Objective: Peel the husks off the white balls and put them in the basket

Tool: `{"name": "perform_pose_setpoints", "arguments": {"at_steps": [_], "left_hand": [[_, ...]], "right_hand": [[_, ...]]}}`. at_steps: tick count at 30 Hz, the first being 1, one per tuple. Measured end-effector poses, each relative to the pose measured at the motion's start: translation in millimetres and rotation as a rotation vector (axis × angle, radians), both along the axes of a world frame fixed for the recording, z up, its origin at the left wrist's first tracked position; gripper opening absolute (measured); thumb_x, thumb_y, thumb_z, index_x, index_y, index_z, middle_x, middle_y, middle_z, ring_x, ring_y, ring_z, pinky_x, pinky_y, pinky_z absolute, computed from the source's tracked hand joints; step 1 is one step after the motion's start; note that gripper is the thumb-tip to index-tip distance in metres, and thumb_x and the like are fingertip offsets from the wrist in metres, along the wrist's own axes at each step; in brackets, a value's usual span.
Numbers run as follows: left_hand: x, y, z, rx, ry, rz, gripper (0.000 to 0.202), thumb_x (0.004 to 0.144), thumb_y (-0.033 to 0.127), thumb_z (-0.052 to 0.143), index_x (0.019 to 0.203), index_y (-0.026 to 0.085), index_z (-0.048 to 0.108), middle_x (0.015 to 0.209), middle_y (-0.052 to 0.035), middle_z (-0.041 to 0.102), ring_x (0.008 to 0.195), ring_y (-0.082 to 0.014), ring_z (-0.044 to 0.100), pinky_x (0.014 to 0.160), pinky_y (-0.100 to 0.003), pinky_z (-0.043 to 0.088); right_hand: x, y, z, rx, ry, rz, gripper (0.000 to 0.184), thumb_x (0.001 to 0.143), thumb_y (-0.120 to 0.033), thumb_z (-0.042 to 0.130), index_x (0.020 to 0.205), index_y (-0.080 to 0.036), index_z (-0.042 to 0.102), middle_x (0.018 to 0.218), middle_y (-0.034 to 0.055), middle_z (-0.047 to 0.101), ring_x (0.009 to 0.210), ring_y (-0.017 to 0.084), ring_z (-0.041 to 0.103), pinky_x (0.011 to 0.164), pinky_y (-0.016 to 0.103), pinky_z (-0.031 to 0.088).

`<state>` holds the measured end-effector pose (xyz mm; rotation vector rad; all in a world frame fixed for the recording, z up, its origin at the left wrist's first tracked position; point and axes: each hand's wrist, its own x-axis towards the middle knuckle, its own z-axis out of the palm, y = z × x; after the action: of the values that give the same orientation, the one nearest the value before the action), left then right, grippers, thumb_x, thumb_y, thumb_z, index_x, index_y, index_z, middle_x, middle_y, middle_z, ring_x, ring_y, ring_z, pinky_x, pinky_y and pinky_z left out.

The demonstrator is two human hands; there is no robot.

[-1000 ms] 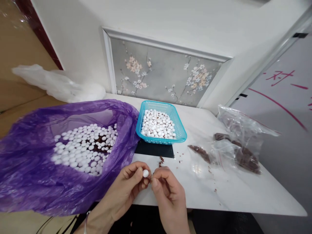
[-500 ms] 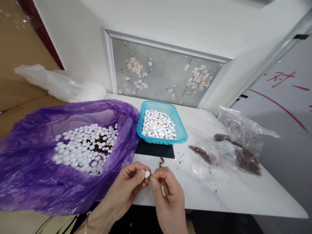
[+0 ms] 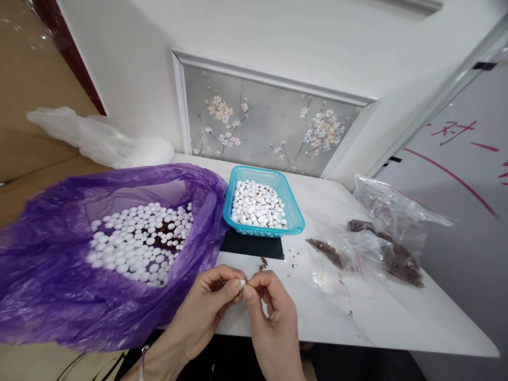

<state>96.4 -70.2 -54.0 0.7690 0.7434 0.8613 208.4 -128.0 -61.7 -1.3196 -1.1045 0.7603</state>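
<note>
Between the thumb and fingers of my left hand (image 3: 206, 304) is a small white ball (image 3: 242, 284). The fingertips of my right hand (image 3: 273, 312) are pinched together right against the ball's right side. A tiny brown bit shows there, mostly hidden by the fingers. Just beyond my hands lies a small heap of reddish-brown bits (image 3: 263, 263) on the white table (image 3: 317, 317). A blue basket (image 3: 296, 214) full of white balls mixed with brown bits stands farther back. To the left, a purple plastic bag (image 3: 51, 286) gapes around many loose white balls (image 3: 127, 248).
A flat black object (image 3: 252, 246) lies in front of the basket. Clear bags with brown contents (image 3: 400, 262) rest at the right, with a smaller brown-filled bag (image 3: 326, 253) nearer. Crumpled white plastic (image 3: 99, 140) sits back left. A whiteboard (image 3: 456, 174) borders the right side.
My fingertips have come closer together around the white ball, so less of it shows. The bag and basket stay where they were; the view has shifted slightly.
</note>
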Motion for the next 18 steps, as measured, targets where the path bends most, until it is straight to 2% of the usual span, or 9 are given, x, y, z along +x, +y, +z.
{"name": "perform_pose_setpoints", "arguments": {"at_steps": [5,12,18], "left_hand": [[1,0,2.2,0.008,0.017,-0.004,0.011,0.068,0.026,0.077,0.067,0.016,0.071,0.070,0.0007,0.063,0.065,-0.0086,0.052,0.066,-0.018,0.045],[1,-1,3.7,0.040,-0.012,0.026,0.007,0.072,0.020,0.074,0.068,0.015,0.070,0.070,0.0012,0.062,0.067,-0.0083,0.053,0.068,-0.017,0.045],[-2,-1,7.6,-0.028,-0.104,0.018,0.008,0.076,0.025,0.071,0.078,0.017,0.071,0.065,0.0018,0.059,0.060,-0.0063,0.051,0.062,-0.015,0.045]], "right_hand": [[0,5,3.8,-0.036,0.157,-0.005,0.015,0.087,-0.031,0.055,0.083,-0.024,0.043,0.076,-0.0042,0.046,0.070,0.013,0.049,0.066,0.026,0.046],[-2,15,2.5,0.036,0.171,0.005,0.015,0.087,-0.031,0.056,0.082,-0.023,0.044,0.074,-0.0042,0.045,0.068,0.012,0.048,0.062,0.024,0.043],[2,14,2.5,0.060,0.468,0.223,0.014,0.087,-0.035,0.057,0.088,-0.023,0.050,0.080,-0.0022,0.051,0.071,0.012,0.051,0.067,0.025,0.044]]}}
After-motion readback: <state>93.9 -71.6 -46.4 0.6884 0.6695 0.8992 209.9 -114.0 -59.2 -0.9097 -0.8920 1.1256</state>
